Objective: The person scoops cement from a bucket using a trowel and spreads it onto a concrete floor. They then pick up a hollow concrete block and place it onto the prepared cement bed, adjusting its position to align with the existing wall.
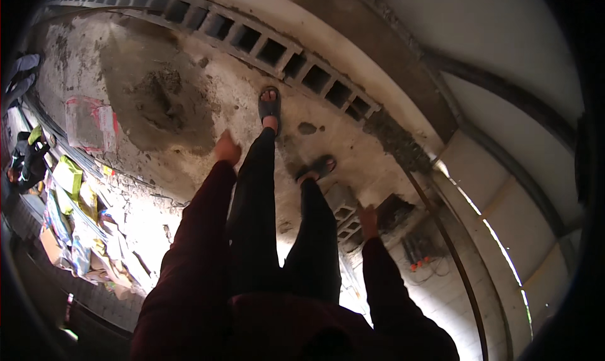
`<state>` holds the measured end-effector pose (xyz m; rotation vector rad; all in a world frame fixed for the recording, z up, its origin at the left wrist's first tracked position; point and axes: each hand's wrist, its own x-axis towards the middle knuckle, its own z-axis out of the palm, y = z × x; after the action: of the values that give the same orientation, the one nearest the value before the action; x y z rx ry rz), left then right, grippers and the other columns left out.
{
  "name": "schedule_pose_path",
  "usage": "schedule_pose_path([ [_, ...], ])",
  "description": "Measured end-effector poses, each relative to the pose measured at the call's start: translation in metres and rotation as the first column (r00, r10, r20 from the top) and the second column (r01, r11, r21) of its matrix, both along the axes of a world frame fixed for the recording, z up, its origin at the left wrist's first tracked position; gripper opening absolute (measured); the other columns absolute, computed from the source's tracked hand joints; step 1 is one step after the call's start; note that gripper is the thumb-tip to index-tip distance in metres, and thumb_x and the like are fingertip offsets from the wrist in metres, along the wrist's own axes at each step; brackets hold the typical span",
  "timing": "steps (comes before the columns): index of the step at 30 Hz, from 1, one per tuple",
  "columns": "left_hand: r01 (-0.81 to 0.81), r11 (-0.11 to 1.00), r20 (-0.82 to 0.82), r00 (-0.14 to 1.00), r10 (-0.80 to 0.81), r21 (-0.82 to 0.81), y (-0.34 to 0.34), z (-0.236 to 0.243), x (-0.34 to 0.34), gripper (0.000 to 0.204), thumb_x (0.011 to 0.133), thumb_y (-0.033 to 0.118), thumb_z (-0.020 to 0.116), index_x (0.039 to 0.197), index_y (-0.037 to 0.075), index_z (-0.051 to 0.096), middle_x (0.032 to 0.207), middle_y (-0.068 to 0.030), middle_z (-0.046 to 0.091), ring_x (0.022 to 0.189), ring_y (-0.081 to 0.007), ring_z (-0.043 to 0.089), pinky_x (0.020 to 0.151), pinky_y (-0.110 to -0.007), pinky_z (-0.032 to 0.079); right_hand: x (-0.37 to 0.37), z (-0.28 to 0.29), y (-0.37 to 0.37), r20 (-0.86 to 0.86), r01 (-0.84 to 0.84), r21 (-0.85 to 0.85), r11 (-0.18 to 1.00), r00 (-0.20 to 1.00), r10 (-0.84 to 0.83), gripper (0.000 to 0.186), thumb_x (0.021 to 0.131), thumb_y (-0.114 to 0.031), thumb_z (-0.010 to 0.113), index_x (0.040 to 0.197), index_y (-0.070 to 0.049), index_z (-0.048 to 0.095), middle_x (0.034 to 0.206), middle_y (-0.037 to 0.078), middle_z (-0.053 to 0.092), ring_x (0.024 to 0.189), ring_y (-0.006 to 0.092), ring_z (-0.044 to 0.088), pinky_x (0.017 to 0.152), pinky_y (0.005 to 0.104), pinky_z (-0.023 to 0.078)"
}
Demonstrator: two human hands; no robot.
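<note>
My left hand hangs in the air left of my leg, its fingers loosely bent and partly apart, with nothing visible in it. Below it lies the floor beside a patch of wet grey mortar. Out to the right, my right hand is also off everything, thumb and fingers apart and no object showing. Nearest to that hand are a loose hollow concrete block and a dark shape that I cannot make out. Both hands look small and dim, so finger detail is limited.
A row of hollow concrete blocks runs along the wall ahead, and a strip of mortar continues past its right end. My sandalled feet stand near it. Bags and litter lie at left. A long thin bar leans at right.
</note>
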<state>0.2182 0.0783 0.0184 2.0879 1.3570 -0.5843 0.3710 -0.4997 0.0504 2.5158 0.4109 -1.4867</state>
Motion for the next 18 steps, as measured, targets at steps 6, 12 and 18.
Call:
schedule_pose_path([
  [6, -0.047, 0.994, -0.291, 0.957, 0.015, -0.103, 0.028, 0.095, -0.147, 0.052, 0.072, 0.018, 0.065, 0.117, -0.001, 0.048, 0.111, -0.0235, 0.059, 0.102, -0.0383, 0.058, 0.087, -0.044, 0.048, -0.002, 0.129, 0.042, 0.097, 0.456, 0.012, 0.890, 0.885, -0.455, 0.078, 0.076, -0.042, 0.067, 0.136, 0.001, 0.038, 0.112, 0.028, 0.059, 0.105, 0.0380, 0.057, 0.091, 0.0417, 0.044],
  [12, -0.170, 0.980, -0.250, 0.958, 0.139, -0.106, -0.021, 0.165, -0.221, 0.055, 0.070, 0.021, 0.067, 0.114, -0.004, 0.048, 0.108, -0.0266, 0.060, 0.101, -0.0388, 0.059, 0.087, -0.044, 0.049, 0.030, 0.151, 0.022, 0.247, -0.494, 0.251, 0.833, 0.864, 0.438, 0.025, 0.082, -0.015, 0.057, 0.103, -0.004, 0.066, 0.114, 0.020, 0.061, 0.110, 0.0321, 0.055, 0.093, 0.0392, 0.044],
  [18, -0.156, 0.978, -0.194, 0.973, 0.127, -0.140, -0.089, 0.198, -0.281, 0.056, 0.070, 0.023, 0.067, 0.115, -0.004, 0.048, 0.108, -0.0275, 0.059, 0.104, -0.0384, 0.058, 0.089, -0.042, 0.047, -0.033, 0.226, 0.029, 0.031, 0.583, 0.492, 0.647, 0.731, -0.682, 0.045, 0.081, -0.025, 0.059, 0.118, 0.001, 0.058, 0.120, 0.021, 0.057, 0.111, 0.0324, 0.054, 0.092, 0.0369, 0.041],
])
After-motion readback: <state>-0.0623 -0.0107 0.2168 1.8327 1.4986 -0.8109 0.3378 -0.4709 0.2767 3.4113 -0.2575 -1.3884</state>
